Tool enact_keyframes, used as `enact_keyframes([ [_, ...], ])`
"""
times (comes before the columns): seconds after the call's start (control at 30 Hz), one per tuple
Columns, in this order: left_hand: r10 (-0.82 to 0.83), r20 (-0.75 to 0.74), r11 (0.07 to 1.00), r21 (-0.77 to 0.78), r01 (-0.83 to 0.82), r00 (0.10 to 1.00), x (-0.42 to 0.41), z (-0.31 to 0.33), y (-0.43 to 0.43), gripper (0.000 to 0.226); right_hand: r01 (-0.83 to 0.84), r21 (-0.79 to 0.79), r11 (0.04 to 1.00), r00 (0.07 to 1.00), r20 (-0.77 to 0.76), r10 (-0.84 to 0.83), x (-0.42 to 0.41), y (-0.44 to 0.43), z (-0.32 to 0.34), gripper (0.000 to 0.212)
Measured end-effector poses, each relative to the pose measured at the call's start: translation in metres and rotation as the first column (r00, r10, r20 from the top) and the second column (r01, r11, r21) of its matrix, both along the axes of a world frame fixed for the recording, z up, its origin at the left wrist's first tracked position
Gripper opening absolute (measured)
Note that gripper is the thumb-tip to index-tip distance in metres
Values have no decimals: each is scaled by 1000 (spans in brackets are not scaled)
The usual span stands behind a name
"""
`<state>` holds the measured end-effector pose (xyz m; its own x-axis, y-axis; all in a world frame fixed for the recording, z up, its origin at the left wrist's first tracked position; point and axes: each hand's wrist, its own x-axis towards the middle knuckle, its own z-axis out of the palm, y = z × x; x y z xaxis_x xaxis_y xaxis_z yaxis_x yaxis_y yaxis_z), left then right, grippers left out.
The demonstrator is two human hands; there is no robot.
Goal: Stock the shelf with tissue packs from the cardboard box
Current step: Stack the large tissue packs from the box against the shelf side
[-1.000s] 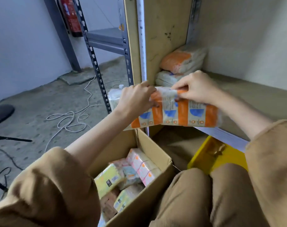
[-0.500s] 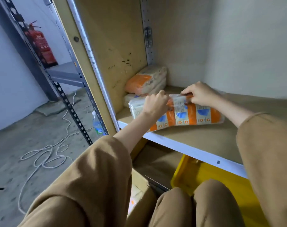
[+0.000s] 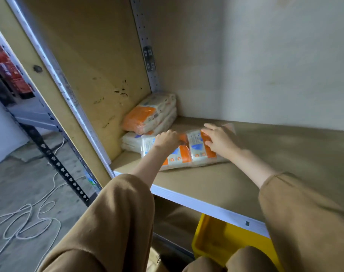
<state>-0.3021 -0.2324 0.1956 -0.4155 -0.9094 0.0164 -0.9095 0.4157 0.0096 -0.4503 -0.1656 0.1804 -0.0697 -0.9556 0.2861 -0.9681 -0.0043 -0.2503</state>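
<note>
Two packs (image 3: 149, 116) sit in corner, 3rd pack (image 3: 185, 157) lies on shelf (image 3: 206, 181), left hand (image 3: 167, 139) grip curled on it, right hand (image 3: 219, 141) flat atop; box contents unseen.

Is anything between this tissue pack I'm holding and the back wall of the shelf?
Nothing visible straight back: bare shelf board runs from the tissue pack to the wall. Two stacked packs fill the left corner, close against its left end.

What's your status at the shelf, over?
Left hand grips tissue pack, right hand presses on it. Pack lies on shelf board, beside stacked packs in left corner. Nothing seen in the way.
</note>
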Motion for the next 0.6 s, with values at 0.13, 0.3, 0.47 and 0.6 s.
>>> enact_keyframes([
  [0.13, 41, -39, 998, 41, -40, 998, 1, -9, -12, 50, -91, -14, 996, 993, 81, 92, 6, 23, -42, 41],
  [0.3, 3, -97, 1000, 8, -2, 995, 12, -13, -1, 44, -116, -36, 993, 988, 96, 119, 24, 46, -73, 28],
  [0.47, -113, -147, 993, -58, 105, 983, 39, -23, 21, 51, -141, 140, 980, 982, 148, 120, 38, 41, -96, 37],
  [0.6, -205, 28, 978, -23, 206, 978, 63, -39, 32, 80, -99, 279, 955, 985, 165, 54, 40, 34, -96, 53],
])
